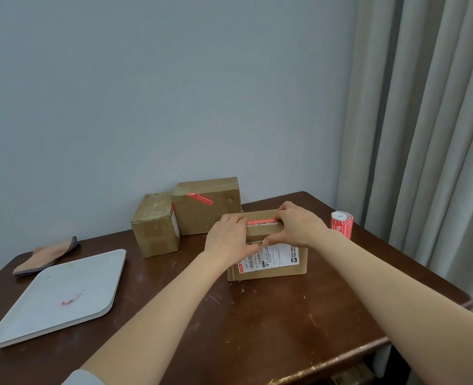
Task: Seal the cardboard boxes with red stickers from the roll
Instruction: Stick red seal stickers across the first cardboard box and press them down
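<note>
A flat cardboard box [274, 269] with a white shipping label lies on the brown table [257, 329]. A red sticker [260, 222] runs along its far top edge. My left hand [227, 240] rests on the box's left part, fingers over the sticker's left end. My right hand [296, 225] lies on the right part, fingers over the sticker's right end, and the two thumbs meet near the label. The red sticker roll [341, 224] stands upright to the right of the box. Behind it stand two more boxes: a larger one [207, 215] bearing a red sticker, and a smaller one [155, 226].
A white square tray [35, 312] with a red paper scrap [72, 298] lies at the left. A folded cloth [46, 255] sits behind it. Grey curtains [424, 134] hang at the right, a plain wall behind. The table's front right edge is worn.
</note>
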`<state>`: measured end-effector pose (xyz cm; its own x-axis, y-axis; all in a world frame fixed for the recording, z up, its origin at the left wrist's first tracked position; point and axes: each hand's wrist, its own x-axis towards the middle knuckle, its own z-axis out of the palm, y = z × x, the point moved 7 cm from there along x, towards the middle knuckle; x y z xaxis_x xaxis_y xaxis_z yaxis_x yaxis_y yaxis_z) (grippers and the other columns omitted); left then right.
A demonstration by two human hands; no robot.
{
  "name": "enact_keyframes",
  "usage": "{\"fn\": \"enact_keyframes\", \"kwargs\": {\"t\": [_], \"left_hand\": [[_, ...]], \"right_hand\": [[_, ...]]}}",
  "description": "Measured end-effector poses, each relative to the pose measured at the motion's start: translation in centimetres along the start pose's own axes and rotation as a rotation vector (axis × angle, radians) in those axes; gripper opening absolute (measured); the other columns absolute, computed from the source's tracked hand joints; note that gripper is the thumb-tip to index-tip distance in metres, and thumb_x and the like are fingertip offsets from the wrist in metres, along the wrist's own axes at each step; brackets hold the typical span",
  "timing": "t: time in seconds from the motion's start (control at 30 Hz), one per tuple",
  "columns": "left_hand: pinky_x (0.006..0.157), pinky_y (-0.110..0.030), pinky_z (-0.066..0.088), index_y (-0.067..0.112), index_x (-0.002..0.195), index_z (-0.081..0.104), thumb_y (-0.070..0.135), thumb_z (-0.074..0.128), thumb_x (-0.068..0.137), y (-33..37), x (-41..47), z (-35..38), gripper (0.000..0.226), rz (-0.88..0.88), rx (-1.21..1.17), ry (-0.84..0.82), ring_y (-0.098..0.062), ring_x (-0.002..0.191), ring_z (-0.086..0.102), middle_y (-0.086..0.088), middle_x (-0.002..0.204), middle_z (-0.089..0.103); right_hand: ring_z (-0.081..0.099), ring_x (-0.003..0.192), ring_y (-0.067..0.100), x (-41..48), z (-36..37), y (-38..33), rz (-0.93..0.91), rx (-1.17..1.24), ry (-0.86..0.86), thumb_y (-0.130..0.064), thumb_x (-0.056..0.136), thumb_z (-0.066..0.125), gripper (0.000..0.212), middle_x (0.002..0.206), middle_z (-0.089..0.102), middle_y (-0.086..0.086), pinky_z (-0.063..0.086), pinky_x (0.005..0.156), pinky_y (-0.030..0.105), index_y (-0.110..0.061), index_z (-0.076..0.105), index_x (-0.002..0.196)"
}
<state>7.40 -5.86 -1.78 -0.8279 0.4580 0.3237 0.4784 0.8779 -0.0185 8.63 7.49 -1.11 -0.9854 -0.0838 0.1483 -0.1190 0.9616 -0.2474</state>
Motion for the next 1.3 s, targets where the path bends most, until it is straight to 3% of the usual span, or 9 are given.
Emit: {"fn": "enact_keyframes", "kwargs": {"t": [0.2,0.33,0.47,0.53,0.67,0.97,1.3], "left_hand": [[0.1,-0.032,0.041,0.015,0.135,0.046,0.062,0.06,0.077,-0.4,-0.2,0.2,0.076,-0.067,-0.048,0.008,-0.016,0.128,0.038,0.001,0.14,0.044],[0.093,-0.032,0.046,0.013,0.131,0.049,0.062,0.064,0.075,-0.6,-0.3,0.0,0.075,-0.125,-0.084,0.008,-0.016,0.124,0.039,0.0,0.132,0.047],[0.097,-0.031,0.042,0.017,0.138,0.041,0.056,0.062,0.08,0.1,-0.6,-0.6,0.072,-0.058,-0.088,0.072,-0.017,0.129,0.036,0.0,0.138,0.044],[0.101,-0.03,0.039,0.024,0.14,0.039,0.053,0.059,0.084,0.7,-0.9,-0.8,0.066,0.016,-0.079,0.119,-0.018,0.132,0.034,0.0,0.141,0.042],[0.096,-0.031,0.043,0.03,0.134,0.046,0.044,0.059,0.087,0.9,-0.9,-0.4,0.05,0.034,-0.127,0.086,-0.017,0.129,0.036,0.002,0.136,0.045],[0.093,-0.032,0.044,0.03,0.135,0.047,0.042,0.063,0.084,0.2,-0.7,-0.3,0.055,-0.026,-0.142,0.021,-0.017,0.126,0.037,0.001,0.134,0.043],[0.086,-0.03,0.047,0.022,0.129,0.054,0.048,0.067,0.08,-0.4,-1.0,-0.7,0.058,-0.102,-0.126,0.05,-0.015,0.113,0.046,0.001,0.123,0.051]], "right_hand": [[0.055,0.097,0.017,0.1,0.1,0.6,0.019,0.01,0.005,-0.059,0.07,0.073,0.063,0.122,0.048,-0.001,0.046,0.079,0.029,-0.014,0.066,0.113],[0.054,0.098,0.017,-0.1,0.0,0.5,0.022,-0.007,0.007,-0.059,0.072,0.071,0.064,0.121,0.049,0.0,0.046,0.079,0.029,-0.019,0.063,0.121],[0.052,0.114,0.02,-0.5,-0.5,-0.5,-0.013,-0.071,0.018,-0.058,0.078,0.066,0.074,0.131,0.046,-0.001,0.047,0.088,0.035,-0.035,0.038,0.143],[0.046,0.121,0.02,-0.6,-0.6,-1.3,-0.052,-0.104,0.04,-0.056,0.081,0.063,0.07,0.133,0.043,-0.001,0.045,0.091,0.036,-0.043,0.033,0.144],[0.041,0.121,0.022,-1.0,0.0,-1.9,-0.077,-0.152,0.066,-0.053,0.087,0.057,0.054,0.129,0.043,0.002,0.038,0.094,0.033,-0.045,0.042,0.138],[0.04,0.119,0.018,-0.9,-0.2,-1.3,-0.016,-0.059,0.043,-0.051,0.082,0.066,0.054,0.125,0.044,0.0,0.04,0.088,0.032,-0.036,0.053,0.132],[0.054,0.093,0.017,-1.1,-0.7,-0.4,0.049,0.002,0.057,-0.047,0.072,0.077,0.048,0.108,0.048,-0.001,0.047,0.075,0.029,-0.017,0.068,0.11]]}}
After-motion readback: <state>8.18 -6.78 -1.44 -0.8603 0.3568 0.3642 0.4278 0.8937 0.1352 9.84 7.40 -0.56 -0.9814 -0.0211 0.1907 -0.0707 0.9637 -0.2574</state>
